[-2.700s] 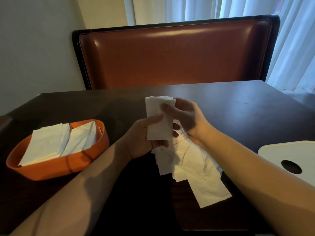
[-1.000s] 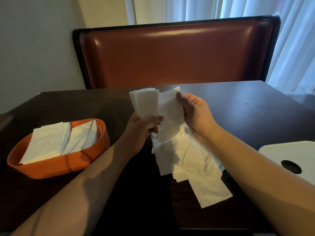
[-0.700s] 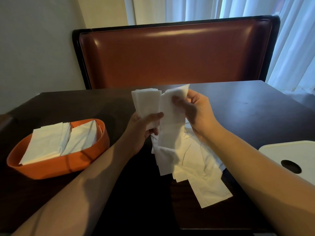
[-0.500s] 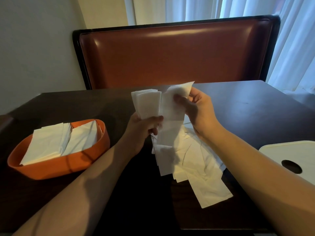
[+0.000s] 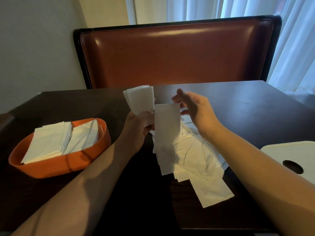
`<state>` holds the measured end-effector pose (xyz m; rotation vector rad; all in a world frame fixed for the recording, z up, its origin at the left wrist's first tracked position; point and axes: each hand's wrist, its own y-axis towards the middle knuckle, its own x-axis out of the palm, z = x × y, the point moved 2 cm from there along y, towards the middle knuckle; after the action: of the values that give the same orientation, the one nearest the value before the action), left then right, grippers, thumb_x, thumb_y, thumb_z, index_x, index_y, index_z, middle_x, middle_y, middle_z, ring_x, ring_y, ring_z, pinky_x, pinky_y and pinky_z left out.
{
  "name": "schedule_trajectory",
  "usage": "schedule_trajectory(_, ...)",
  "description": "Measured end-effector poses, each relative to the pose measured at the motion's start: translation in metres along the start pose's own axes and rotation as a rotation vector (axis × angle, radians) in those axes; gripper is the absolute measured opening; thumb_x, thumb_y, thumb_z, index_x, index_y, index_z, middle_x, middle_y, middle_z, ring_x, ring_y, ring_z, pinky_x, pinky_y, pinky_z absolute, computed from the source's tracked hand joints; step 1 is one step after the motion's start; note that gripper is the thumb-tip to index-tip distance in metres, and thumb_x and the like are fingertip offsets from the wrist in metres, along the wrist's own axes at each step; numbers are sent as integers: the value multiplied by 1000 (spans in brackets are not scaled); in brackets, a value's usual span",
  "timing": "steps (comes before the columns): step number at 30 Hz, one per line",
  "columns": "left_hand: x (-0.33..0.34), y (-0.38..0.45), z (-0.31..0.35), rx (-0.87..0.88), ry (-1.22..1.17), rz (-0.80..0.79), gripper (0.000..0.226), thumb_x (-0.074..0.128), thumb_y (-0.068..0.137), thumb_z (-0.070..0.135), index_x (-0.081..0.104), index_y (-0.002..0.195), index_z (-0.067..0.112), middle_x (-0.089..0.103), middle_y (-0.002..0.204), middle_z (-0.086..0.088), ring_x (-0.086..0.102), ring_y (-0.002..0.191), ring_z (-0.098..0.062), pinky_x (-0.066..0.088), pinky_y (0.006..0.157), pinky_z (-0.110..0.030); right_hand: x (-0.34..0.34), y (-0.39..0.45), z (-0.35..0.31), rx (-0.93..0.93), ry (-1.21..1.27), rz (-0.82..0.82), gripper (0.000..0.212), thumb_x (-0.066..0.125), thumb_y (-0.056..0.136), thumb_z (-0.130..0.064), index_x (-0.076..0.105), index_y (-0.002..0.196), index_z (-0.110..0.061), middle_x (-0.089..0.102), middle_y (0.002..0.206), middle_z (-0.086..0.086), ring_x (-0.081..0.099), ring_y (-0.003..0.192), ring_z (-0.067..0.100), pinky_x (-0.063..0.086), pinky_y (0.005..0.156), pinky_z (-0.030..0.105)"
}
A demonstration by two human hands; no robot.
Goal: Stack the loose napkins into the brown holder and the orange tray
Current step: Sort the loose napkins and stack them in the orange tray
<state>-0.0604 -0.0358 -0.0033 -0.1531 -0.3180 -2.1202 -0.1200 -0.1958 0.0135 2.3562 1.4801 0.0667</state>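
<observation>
Right hand (image 5: pixel 196 108) has let go: a moment ago I had it pinching the single napkin (image 5: pixel 167 120), and now its fingers are spread, just beside the sheet's upper right corner. That napkin hangs upright, long axis vertical, beside the gathered stack (image 5: pixel 140 101) my left hand (image 5: pixel 138 128) grips. I judge it is joining the stack, bound for the orange tray (image 5: pixel 56 167). Loose napkins (image 5: pixel 196 160) remain on the table (image 5: pixel 247 106).
</observation>
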Motion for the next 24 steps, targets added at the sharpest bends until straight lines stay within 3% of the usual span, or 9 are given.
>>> schedule_trajectory(3,0,0,0,17,-6,-6,30,49,94,-4,60,103,23,59,92,-6,60,86,-22,50,77,-43,2,-1,6,46,-140,-146,31,61,91,-44,68,104,-17,70,97,-4,66,85,7,54,72,20)
schedule_trajectory(7,1,1,1,-32,-13,17,23,55,93,3,60,101,23,58,96,-7,58,92,-26,48,83,-47,3,0,8,-33,-176,-74,20,70,90,-27,70,104,-13,71,101,1,66,95,16,54,81,25)
schedule_trajectory(10,2,1,1,-156,-128,87,5,56,97,22,57,101,20,62,98,-9,58,95,-28,49,85,-45,0,-3,0,17,132,-148,12,65,92,-15,70,98,-6,71,89,4,66,84,17,56,71,24)
schedule_trajectory(12,-1,4,-3,-221,-181,81,20,52,99,35,60,106,19,68,99,-11,61,99,-30,49,88,-41,-4,-8,-10,120,462,-294,11,65,89,-14,66,95,-6,70,90,9,66,84,21,59,68,29)
schedule_trajectory(13,-2,5,-5,-250,-201,47,29,50,98,42,61,112,18,69,109,-15,61,110,-34,47,101,-47,-6,-10,-13,142,541,-347,13,66,87,-16,66,95,-6,69,93,12,66,86,23,60,70,33)
schedule_trajectory(15,-3,4,-5,-283,-230,-59,47,45,98,53,58,126,19,59,132,-22,52,128,-41,33,112,-59,-4,-10,-15,107,518,-337,10,67,87,-15,67,92,-8,70,88,9,67,81,20,59,68,31)
schedule_trajectory(17,0,2,-8,-296,-248,-195,56,32,100,59,54,134,20,59,132,-21,56,123,-38,42,106,-58,1,-9,-13,33,367,-229,11,68,87,-13,70,95,-6,70,85,4,65,77,14,54,68,24)
schedule_trajectory(20,7,-2,-7,-321,-215,-318,64,17,99,64,56,131,24,65,111,-13,65,93,-25,57,73,-38,8,-8,-4,-22,106,-5,19,73,87,-18,72,101,-6,69,97,4,64,85,13,50,70,18)
schedule_trajectory(24,8,-4,-8,-349,-209,-381,71,10,96,67,63,120,27,67,100,-11,65,82,-21,51,55,-29,16,-8,3,8,110,115,5,77,84,-19,72,87,-19,59,111,-3,58,104,23,55,77,34)
